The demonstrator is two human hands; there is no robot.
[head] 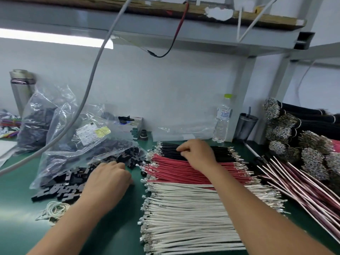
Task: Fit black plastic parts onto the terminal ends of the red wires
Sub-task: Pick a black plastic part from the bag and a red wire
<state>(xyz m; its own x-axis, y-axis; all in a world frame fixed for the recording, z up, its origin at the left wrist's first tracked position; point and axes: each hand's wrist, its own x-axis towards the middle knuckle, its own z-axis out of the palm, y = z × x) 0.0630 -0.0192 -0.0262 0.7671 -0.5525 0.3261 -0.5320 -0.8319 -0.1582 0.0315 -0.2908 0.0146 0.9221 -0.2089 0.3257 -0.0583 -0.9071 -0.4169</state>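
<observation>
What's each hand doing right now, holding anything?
Left hand: fingers curled at the black plastic parts; what it holds cannot be told.
Right hand: fingers curled on the black wires; grip unclear.

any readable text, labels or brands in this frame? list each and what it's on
Water bottle: the label carries large blue characters that look mirrored; I cannot read them with confidence.
White and yellow sticker on the clear plastic bag: rows of fine print, too small and blurred to read.
Small box by the back wall: green markings on its side, not legible.
Nothing else shows text.
</observation>
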